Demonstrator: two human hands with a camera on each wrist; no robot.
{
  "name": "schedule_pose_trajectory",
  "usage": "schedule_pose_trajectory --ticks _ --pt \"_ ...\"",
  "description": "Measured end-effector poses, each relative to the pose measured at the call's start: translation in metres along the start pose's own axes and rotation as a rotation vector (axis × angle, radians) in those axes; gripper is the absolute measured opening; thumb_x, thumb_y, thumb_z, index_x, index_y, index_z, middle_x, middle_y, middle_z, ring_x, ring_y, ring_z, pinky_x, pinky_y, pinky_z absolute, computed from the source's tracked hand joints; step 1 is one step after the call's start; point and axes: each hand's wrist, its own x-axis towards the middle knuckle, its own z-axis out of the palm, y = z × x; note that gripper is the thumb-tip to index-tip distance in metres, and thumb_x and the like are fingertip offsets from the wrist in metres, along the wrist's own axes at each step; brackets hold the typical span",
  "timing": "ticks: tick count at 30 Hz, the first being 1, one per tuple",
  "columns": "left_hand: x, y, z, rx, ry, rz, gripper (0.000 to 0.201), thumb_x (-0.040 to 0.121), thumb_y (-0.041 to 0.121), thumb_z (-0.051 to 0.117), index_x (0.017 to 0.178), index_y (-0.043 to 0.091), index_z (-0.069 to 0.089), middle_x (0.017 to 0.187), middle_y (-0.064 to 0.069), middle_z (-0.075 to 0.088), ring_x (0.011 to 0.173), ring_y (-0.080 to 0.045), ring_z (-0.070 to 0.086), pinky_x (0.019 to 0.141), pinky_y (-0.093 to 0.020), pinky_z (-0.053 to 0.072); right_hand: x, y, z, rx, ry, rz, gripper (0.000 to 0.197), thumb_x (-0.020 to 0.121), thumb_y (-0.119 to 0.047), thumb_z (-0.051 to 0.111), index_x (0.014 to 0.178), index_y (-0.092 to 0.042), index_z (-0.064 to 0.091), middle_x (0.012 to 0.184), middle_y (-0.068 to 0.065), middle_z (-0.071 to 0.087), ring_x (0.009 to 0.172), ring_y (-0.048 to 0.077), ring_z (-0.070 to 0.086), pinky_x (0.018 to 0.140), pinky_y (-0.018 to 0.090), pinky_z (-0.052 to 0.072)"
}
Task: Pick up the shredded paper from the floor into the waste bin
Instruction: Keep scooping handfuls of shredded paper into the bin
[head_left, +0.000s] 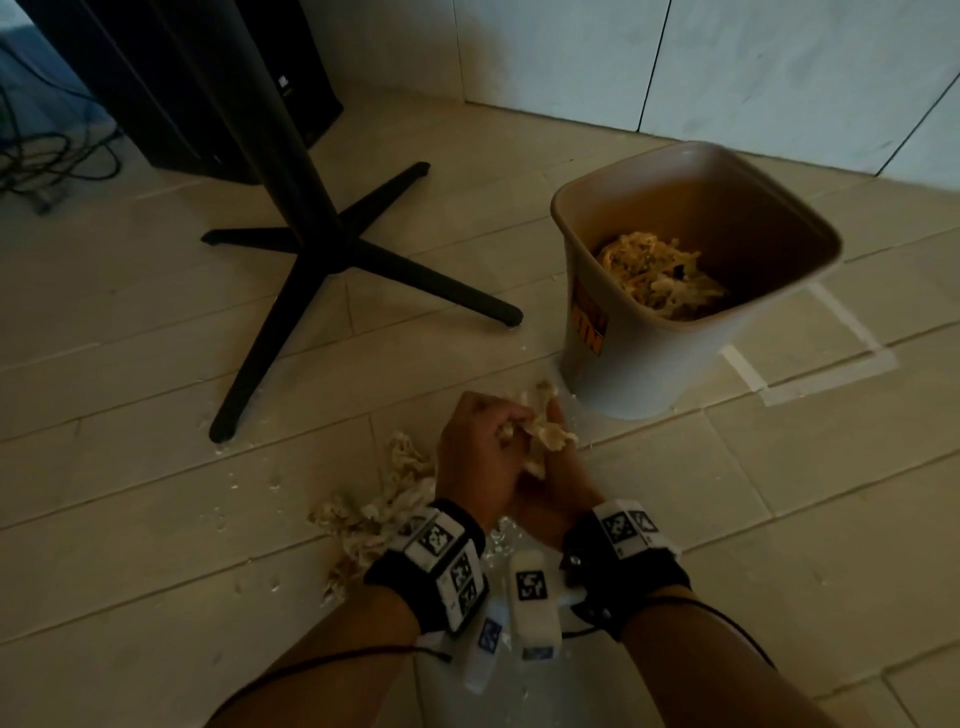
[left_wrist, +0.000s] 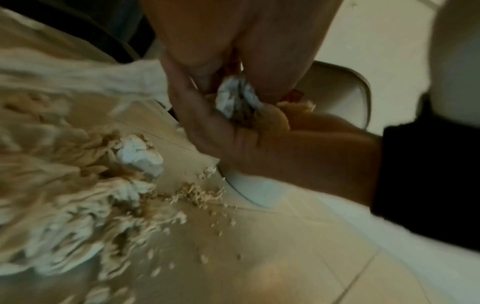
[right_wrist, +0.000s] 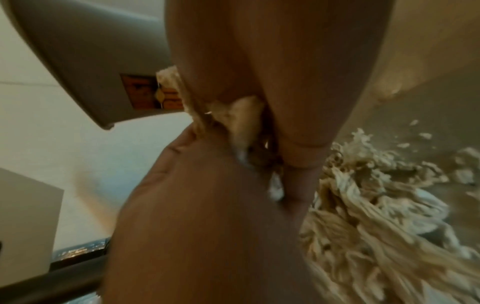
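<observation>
A: Head view. Left hand (head_left: 480, 457) and right hand (head_left: 550, 470) pressed together low over the floor (head_left: 156, 597), fingers of both curled round one wad of shredded paper (head_left: 540, 441), strands poking out between the palms. Waste bin (head_left: 613, 364) upright just beyond the hands, a heap of shreds already inside. Loose pile of shredded paper (head_left: 374, 514) left on the tiles beside the left wrist; small crumbs scattered toward the black table base (head_left: 332, 249).

B: Handling, judged from that?

A: Light, soft, springy; no stiffness, no fragility. Likely to shed strands unless squeezed from two sides. Best taken at the pile's thick middle, scooped from underneath, not pinched at the fringes.

B: Left wrist view?

A: Blurred. Fingers (left_wrist: 270, 61) and palm closed on a white and tan clump; remaining pile (left_wrist: 64, 185) spread over the floor alongside, fine crumbs trailing off it. Crumbs probably too small for a cupped grip, more suited to sweeping together first.

B: Right wrist view?

A: Both hands clamped together, a tuft of paper (right_wrist: 241, 115) squeezed out between the fingers (right_wrist: 298, 82). Bin wall with an orange label (right_wrist: 148, 92) close beyond, rim not seen here. Floor pile (right_wrist: 376, 205) on the far side of the hands.
</observation>
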Motion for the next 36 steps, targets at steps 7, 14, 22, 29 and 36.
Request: schedule_pose_trajectory --ticks 7,14,22,29,36 --pt "-0.035 -0.006 0.001 0.241 -0.159 0.141 0.031 0.077 0.017 0.063 0.107 0.025 0.062 0.097 0.009 0.060 0.108 -0.015 0.044 0.083 -0.028 0.046 -0.002 -0.014 -0.019 -0.114 -0.005 -0.007 0.069 0.094 -0.064 0.044 0.101 0.001 0.065 0.100 0.025 0.064 0.094 0.032 0.065 0.089 0.041 0.051" --pt "-0.037 -0.030 -0.003 0.168 -0.265 0.194 0.033 0.080 0.047 0.066 0.109 0.033 0.069 0.120 0.005 0.057 0.114 -0.018 0.048 0.097 -0.040 0.044 0.016 -0.004 -0.036 -0.477 0.289 -0.122 0.052 0.076 -0.055 0.069 0.090 -0.005 0.072 0.090 0.018 0.070 0.077 0.032 0.068 0.071 0.039 0.050" --pt "-0.037 -0.060 -0.019 0.487 -0.487 0.021 0.049 0.082 0.057 0.053 0.130 0.051 0.044 0.131 0.013 0.056 0.123 -0.016 0.048 0.100 -0.045 0.044 0.020 -0.021 -0.067 -0.633 0.422 -0.123 0.058 0.050 -0.070 0.073 0.073 -0.017 0.067 0.072 0.003 0.065 0.061 0.025 0.051 0.074 0.042 0.042" --pt "-0.034 -0.032 -0.012 0.125 -0.362 -0.057 0.017 0.092 0.023 0.061 0.099 0.027 0.075 0.092 0.006 0.074 0.076 -0.003 0.066 0.074 -0.023 0.056 0.014 -0.020 -0.066 -0.638 0.329 -0.134 0.054 0.056 -0.064 0.079 0.088 -0.022 0.070 0.084 0.002 0.072 0.076 0.021 0.070 0.075 0.042 0.057" --pt "-0.038 -0.001 -0.001 -0.127 -0.293 -0.026 0.015 0.089 0.019 0.065 0.099 0.024 0.076 0.086 0.011 0.074 0.077 0.001 0.068 0.070 -0.019 0.055 0.004 -0.011 -0.051 -0.636 0.153 -0.076 0.068 0.068 -0.074 0.071 0.097 -0.013 0.075 0.097 0.015 0.071 0.091 0.030 0.065 0.082 0.042 0.049"
